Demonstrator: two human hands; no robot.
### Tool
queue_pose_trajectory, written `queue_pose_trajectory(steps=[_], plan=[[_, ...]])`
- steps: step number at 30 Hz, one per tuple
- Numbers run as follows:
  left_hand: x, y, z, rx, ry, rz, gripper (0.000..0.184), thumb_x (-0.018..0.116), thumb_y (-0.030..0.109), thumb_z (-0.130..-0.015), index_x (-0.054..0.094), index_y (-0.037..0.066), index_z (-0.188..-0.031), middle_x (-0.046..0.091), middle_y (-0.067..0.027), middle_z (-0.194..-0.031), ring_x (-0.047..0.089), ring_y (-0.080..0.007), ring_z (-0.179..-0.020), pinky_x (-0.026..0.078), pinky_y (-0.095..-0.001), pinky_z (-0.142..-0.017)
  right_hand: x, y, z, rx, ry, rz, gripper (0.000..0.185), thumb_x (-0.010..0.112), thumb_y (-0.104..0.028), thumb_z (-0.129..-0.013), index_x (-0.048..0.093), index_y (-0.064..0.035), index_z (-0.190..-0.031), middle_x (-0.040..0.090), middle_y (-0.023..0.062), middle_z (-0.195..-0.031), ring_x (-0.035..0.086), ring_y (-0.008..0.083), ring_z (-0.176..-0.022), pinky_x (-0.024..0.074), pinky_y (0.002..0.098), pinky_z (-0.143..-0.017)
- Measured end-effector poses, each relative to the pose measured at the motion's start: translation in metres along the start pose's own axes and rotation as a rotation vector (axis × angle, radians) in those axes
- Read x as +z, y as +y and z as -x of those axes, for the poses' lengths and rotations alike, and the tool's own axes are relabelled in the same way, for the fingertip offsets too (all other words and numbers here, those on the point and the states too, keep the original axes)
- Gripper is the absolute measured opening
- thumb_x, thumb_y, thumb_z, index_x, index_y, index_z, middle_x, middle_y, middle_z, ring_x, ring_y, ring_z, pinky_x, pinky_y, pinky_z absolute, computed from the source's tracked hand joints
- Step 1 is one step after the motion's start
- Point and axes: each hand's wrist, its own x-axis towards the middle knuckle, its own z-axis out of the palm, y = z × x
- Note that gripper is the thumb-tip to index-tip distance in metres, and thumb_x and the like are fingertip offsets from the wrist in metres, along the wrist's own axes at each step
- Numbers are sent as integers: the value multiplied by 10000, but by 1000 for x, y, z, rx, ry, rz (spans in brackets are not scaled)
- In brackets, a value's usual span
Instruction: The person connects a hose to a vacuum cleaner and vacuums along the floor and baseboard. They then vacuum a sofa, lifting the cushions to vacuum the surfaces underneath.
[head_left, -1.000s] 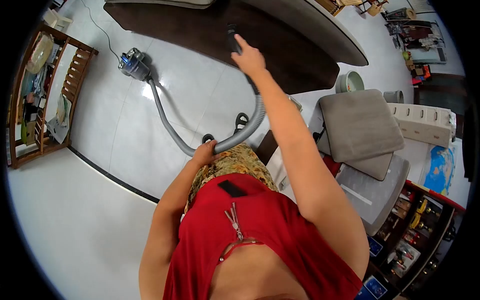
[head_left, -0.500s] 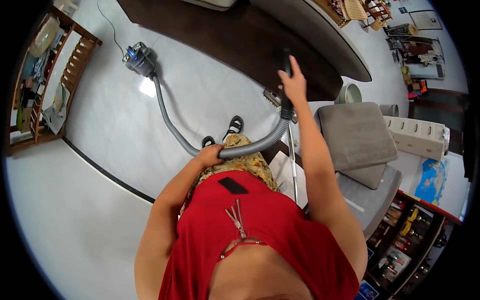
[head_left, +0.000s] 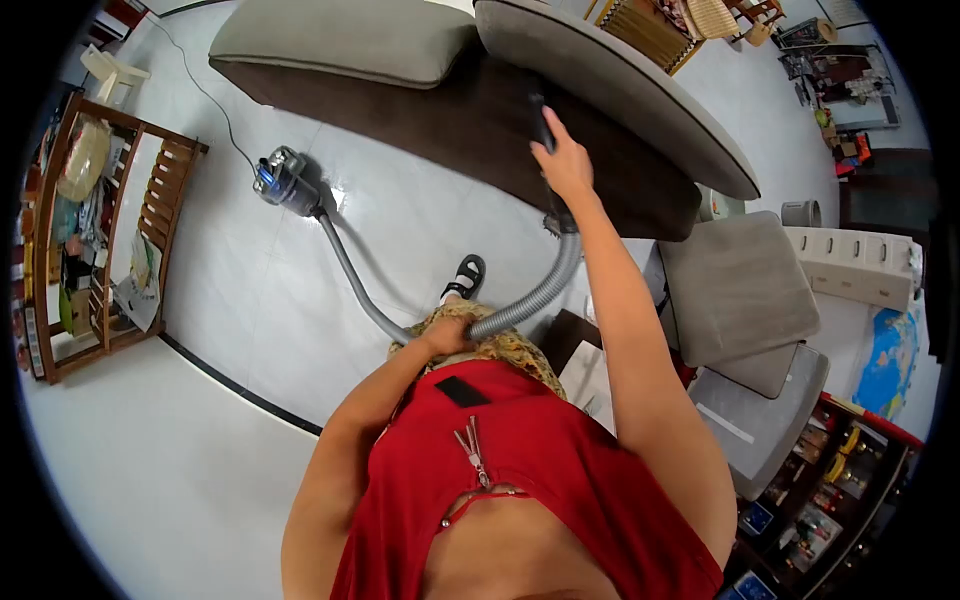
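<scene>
My right hand (head_left: 563,160) is closed round the black vacuum handle (head_left: 543,128), whose far end reaches over the dark brown sofa base (head_left: 440,125). From the handle a grey ribbed hose (head_left: 535,298) curves down to my left hand (head_left: 450,337), which is wrapped round it at my waist. Beyond my left hand the hose runs on to the grey and blue vacuum cleaner (head_left: 286,183) on the tiled floor. A grey seat cushion (head_left: 345,40) lies on the left part of the sofa base, and the grey backrest (head_left: 620,85) stands along its far right side.
At the left is a wooden rack (head_left: 150,190) filled with items. Loose grey cushions (head_left: 740,290) are stacked at the right, beside a white drawer unit (head_left: 855,265) and dark shelves (head_left: 820,490). A power cord (head_left: 205,90) crosses the floor at upper left.
From one second ago, my right hand and the handle swung right and down, then moved slightly back left. My left hand shifted right with the hose. The view now takes in more of the seat cushion.
</scene>
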Motion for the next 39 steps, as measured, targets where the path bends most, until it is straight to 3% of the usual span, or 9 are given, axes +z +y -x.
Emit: queue_pose_trajectory(steps=[3, 8, 15, 17, 20, 26, 29, 32, 39], plan=[[-1, -6, -33, 57, -151, -75, 617, 724, 441, -769, 579, 64, -1235, 672, -236, -1064, 641, -387, -1021, 494, -462, -905, -41, 17, 12, 198, -82, -215, 681, 650, -278, -847, 413, -239, -1483, 674, 180, -743, 673, 294, -638, 520, 403, -693], [-17, -10, -51, 196, -238, -108, 485, 679, 441, -810, 637, 186, -1220, 687, -188, -1076, 650, -368, -1020, 496, -458, -901, -44, -4, 12, 20, -122, -249, 690, 664, -284, -836, 415, -260, -1478, 688, 252, -1012, 676, 413, -904, 512, 432, -822], [-109, 9, -73, 121, -457, 19, 586, 750, 419, -776, 607, 96, -1244, 697, -149, -1067, 660, -288, -1010, 502, -380, -880, 0, -46, -64, -34, -159, -63, 685, 671, -330, -815, 432, -317, -1457, 687, 237, -949, 655, 419, -897, 505, 470, -809], [-144, 2, -79, 55, -343, 255, 707, 766, 358, -800, 482, 6, -1343, 671, -112, -1129, 618, -230, -1061, 469, -351, -954, -8, -36, -67, 37, -205, -190, 678, 668, -326, -814, 439, -327, -1452, 691, 224, -940, 660, 406, -877, 504, 463, -803], [-207, -42, -110, -13, 100, 730, 623, 698, 307, -892, 450, 60, -1407, 646, -66, -1176, 597, -193, -1091, 458, -328, -952, -33, -24, -43, 116, -178, -229, 662, 668, -328, -826, 448, -329, -1450, 687, 212, -905, 669, 381, -842, 504, 419, -789], [-414, -149, -157, -108, 904, 1416, 769, 656, 644, -839, 467, 91, -1339, 523, -147, -1339, 484, -247, -1236, 392, -414, -1027, -69, -51, 20, 206, -95, -213, 677, 653, -169, -840, 440, -242, -1478, 614, 132, -753, 592, 206, -598, 492, 348, -655], [-473, -207, -187, -136, 892, 1599, 854, 680, 610, -841, 361, 97, -1445, 470, -156, -1378, 441, -330, -1276, 396, -518, -1026, -69, -104, 27, 218, -135, -181, 680, 652, -154, -840, 435, -246, -1479, 641, 190, -806, 642, 296, -641, 501, 367, -670], [-498, -177, -173, -82, 887, 1745, 829, 701, 589, -834, 393, 107, -1435, 490, -147, -1361, 481, -317, -1225, 424, -522, -995, -50, -129, 22, 183, -91, -61, 700, 679, -156, -827, 433, -252, -1475, 665, 227, -833, 663, 382, -713, 504, 403, -678], [-522, -168, -182, -43, 1143, 1328, 686, 656, 515, -902, 523, -34, -1292, 591, -141, -1225, 594, -235, -1049, 519, -428, -864, -17, -149, 15, 182, -195, 16, 738, 695, -155, -807, 415, -273, -1480, 675, 231, -865, 661, 421, -776, 510, 432, -694]])
